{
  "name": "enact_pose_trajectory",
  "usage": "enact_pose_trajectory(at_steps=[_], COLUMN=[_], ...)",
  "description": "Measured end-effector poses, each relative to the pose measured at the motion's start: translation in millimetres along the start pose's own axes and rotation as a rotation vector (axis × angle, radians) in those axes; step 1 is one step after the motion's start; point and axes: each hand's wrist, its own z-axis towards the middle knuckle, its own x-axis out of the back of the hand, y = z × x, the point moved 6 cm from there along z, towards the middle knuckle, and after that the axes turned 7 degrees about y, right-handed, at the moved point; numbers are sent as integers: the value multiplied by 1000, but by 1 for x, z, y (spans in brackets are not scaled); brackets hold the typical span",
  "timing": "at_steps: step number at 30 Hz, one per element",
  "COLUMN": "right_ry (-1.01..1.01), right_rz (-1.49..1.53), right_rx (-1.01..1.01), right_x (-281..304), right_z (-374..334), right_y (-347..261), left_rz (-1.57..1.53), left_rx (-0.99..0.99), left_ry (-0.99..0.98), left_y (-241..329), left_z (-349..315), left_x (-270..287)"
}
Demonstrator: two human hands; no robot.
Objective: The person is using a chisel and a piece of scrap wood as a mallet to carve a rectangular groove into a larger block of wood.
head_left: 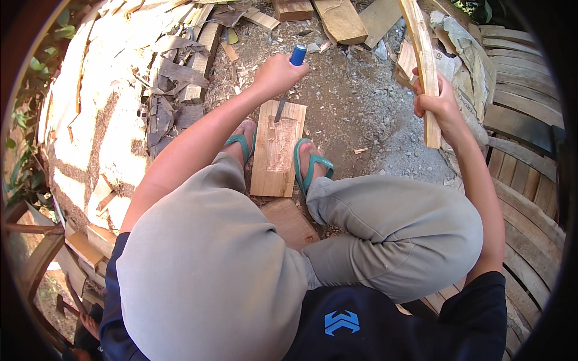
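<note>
From the head view, the left grip [279, 77] is clenched round the chisel [298, 55], its blue butt poking out above the fist, while the right grip [439, 108] clasps a wooden stick [428, 84] near its lower end, raised out to the side! The blade slants onto the board [271, 183], its tip at the far part of a rough-cut patch [282, 150]. To strike cleanly, I'd say, keep that lean steady, land the stick squarely on the butt, favour short taps and keep the knuckles low. The feet [307, 148] flank the board closely, so a slip could hurt; a chock would serve better. And the positions: the board lies on the ground below and nearer the body than the left grip, joined to it only by the blade, and well apart from the right grip, off to its left!
</note>
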Motion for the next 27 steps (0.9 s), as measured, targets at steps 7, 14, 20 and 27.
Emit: enact_pose_trajectory(at_steps=[7,14,20,27], right_ry=[-180,-321,-151,-88], right_rz=[-194,-330,-682,-752], right_rx=[-45,-270,160,21], right_x=[-25,-32,-35,-11], right_z=[-24,-23,-39,-40], right_y=[12,22,0,-29], left_rz=[-34,-47,-35,-27], left_rx=[24,20,17,18], left_ry=[-13,-26,-9,-16], left_y=[-6,-6,-3,-2], left_z=[-1,-1,-3,-6], left_x=[-2,-2,-1,4])
